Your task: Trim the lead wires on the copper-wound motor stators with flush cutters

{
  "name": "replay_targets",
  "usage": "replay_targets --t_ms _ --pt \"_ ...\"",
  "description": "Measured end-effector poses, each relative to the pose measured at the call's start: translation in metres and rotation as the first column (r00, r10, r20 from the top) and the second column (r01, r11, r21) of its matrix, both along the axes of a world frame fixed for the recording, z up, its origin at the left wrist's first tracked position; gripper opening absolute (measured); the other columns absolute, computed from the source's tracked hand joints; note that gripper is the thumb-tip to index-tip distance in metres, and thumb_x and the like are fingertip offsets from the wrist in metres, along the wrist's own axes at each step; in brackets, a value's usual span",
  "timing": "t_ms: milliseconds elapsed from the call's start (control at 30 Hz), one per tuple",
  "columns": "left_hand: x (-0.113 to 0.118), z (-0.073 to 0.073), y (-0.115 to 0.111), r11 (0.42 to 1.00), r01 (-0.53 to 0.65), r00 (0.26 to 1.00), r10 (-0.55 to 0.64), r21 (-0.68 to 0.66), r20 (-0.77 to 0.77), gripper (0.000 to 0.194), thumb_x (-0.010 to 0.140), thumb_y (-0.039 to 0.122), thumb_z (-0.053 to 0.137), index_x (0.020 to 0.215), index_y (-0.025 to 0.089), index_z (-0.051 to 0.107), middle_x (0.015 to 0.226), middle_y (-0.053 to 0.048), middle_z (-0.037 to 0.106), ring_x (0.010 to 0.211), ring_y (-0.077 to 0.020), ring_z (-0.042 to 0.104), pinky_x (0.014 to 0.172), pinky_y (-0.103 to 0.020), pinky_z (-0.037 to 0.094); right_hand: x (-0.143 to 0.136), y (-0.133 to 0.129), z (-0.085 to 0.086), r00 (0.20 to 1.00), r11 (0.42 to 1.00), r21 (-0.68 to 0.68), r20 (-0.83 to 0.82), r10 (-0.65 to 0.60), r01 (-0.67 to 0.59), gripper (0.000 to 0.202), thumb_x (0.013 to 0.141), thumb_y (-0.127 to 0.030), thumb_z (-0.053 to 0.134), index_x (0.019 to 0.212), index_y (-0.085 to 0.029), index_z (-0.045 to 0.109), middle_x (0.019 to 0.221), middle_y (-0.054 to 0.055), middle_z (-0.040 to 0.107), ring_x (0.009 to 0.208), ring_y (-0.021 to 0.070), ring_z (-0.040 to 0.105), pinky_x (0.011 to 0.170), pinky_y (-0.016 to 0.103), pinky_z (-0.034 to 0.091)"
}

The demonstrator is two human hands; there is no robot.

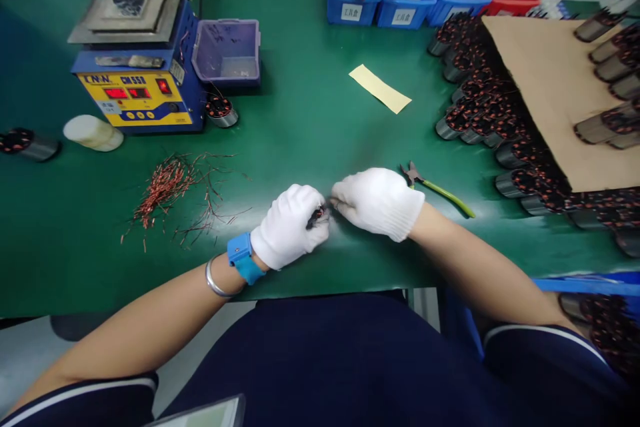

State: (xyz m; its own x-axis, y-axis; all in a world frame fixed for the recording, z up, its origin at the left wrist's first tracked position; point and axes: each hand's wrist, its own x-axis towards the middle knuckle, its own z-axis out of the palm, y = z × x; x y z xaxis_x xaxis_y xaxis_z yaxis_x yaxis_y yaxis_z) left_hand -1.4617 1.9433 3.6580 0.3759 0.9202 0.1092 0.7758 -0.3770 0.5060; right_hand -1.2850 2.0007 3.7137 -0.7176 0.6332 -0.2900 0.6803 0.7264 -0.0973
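Note:
My left hand (293,227), in a white glove, is wrapped around a motor stator (317,216); only a bit of its dark end and copper wire shows between the fingers. My gloved right hand (377,201) is just to the right of it, fingers pressed together and pointing at the stator. Whether a wire lies in that pinch is too small to tell. Green-handled cutting pliers (445,196) lie with jaws open beyond my right wrist. A pile of copper wire clippings (165,188) is spread to the left of my left hand.
A blue and yellow CM550 heating unit (137,93) stands at back left, beside a purple bin (226,53) and a single stator (221,111). Blue tool boxes (353,10) line the back. Many stators crowd the right, around a cardboard sheet (545,93). A yellow strip (380,89) lies mid-table.

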Motion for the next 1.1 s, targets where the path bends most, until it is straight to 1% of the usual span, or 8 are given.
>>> replay_targets --t_ms 133,300,433,533,667,867,1000,1100 --pt "0.001 -0.004 0.000 0.999 -0.019 0.999 0.017 0.038 0.046 0.012 0.078 0.024 0.046 0.081 0.017 0.056 0.084 -0.008 0.060 0.081 -0.0227 0.052 0.075 -0.037 0.046 0.008 0.015 -0.010 0.956 0.932 -0.342 -0.210 -0.202 0.122 0.026 0.089 -0.039 0.048 0.099 -0.024 0.067 0.094 0.001 0.072 0.083 0.0165 0.064 0.066 0.025 0.041" --pt "0.002 -0.006 -0.001 0.997 -0.023 0.997 0.019 0.070 0.069 0.007 0.075 0.020 0.049 0.080 0.018 0.054 0.084 -0.008 0.060 0.080 -0.0214 0.053 0.074 -0.036 0.046 0.012 0.018 -0.017 0.902 0.613 -0.771 -0.127 -0.412 0.172 0.026 0.078 -0.043 0.062 0.096 -0.025 0.069 0.080 -0.002 0.072 0.068 0.0128 0.064 0.057 0.021 0.044" --pt "0.002 -0.006 -0.001 0.995 -0.020 0.995 0.010 0.098 0.102 0.008 0.075 0.019 0.049 0.080 0.017 0.055 0.083 -0.008 0.061 0.080 -0.0215 0.054 0.074 -0.036 0.047 0.008 0.012 -0.031 0.841 0.416 -0.905 -0.161 -0.517 0.082 0.016 0.080 -0.033 0.057 0.076 -0.018 0.062 0.065 0.000 0.066 0.059 0.0122 0.062 0.054 0.020 0.047" --pt "0.001 -0.008 -0.001 0.992 -0.016 0.992 0.000 0.125 0.125 0.011 0.073 0.018 0.050 0.082 0.017 0.056 0.083 -0.008 0.061 0.079 -0.0212 0.054 0.073 -0.036 0.047 0.009 0.006 -0.036 0.785 0.410 -0.905 -0.171 -0.596 0.114 0.014 0.079 -0.029 0.055 0.077 -0.017 0.062 0.065 0.000 0.064 0.052 0.0098 0.059 0.047 0.018 0.045" --pt "0.001 -0.008 -0.004 0.992 0.012 0.990 -0.029 0.125 0.136 0.012 0.070 0.016 0.050 0.080 0.017 0.056 0.079 -0.006 0.060 0.075 -0.0199 0.052 0.069 -0.034 0.045 0.012 0.005 -0.032 0.797 0.416 -0.902 -0.163 -0.581 0.118 0.017 0.080 -0.029 0.054 0.072 -0.016 0.060 0.060 -0.002 0.060 0.043 0.0059 0.051 0.037 0.015 0.036" --pt "0.003 -0.007 -0.003 0.991 0.027 0.985 -0.048 0.130 0.165 0.010 0.068 0.015 0.048 0.076 0.017 0.054 0.076 -0.006 0.060 0.072 -0.0197 0.051 0.066 -0.035 0.044 0.007 0.016 -0.032 0.814 0.175 -0.982 -0.050 -0.579 0.064 0.026 0.071 -0.037 0.073 0.072 -0.014 0.061 0.063 0.002 0.066 0.054 0.0105 0.061 0.051 0.020 0.051" --pt "0.004 -0.007 -0.004 0.992 0.007 0.981 -0.032 0.130 0.189 0.010 0.068 0.015 0.048 0.077 0.017 0.053 0.080 -0.007 0.060 0.075 -0.0208 0.055 0.068 -0.036 0.047 0.001 0.017 -0.037 0.795 0.120 -0.989 -0.003 -0.606 0.088 0.032 0.070 -0.041 0.076 0.068 -0.013 0.061 0.056 0.002 0.064 0.049 0.0103 0.059 0.047 0.019 0.050" --pt "0.003 -0.009 -0.006 0.994 -0.022 0.972 -0.005 0.108 0.235 0.015 0.069 0.015 0.052 0.083 0.017 0.052 0.105 -0.012 0.062 0.089 -0.0229 0.061 0.075 -0.038 0.050 -0.002 0.014 -0.036 0.772 0.105 -0.992 -0.018 -0.635 0.064 0.027 0.073 -0.036 0.074 0.066 -0.013 0.060 0.053 0.001 0.063 0.046 0.0098 0.058 0.044 0.018 0.049"
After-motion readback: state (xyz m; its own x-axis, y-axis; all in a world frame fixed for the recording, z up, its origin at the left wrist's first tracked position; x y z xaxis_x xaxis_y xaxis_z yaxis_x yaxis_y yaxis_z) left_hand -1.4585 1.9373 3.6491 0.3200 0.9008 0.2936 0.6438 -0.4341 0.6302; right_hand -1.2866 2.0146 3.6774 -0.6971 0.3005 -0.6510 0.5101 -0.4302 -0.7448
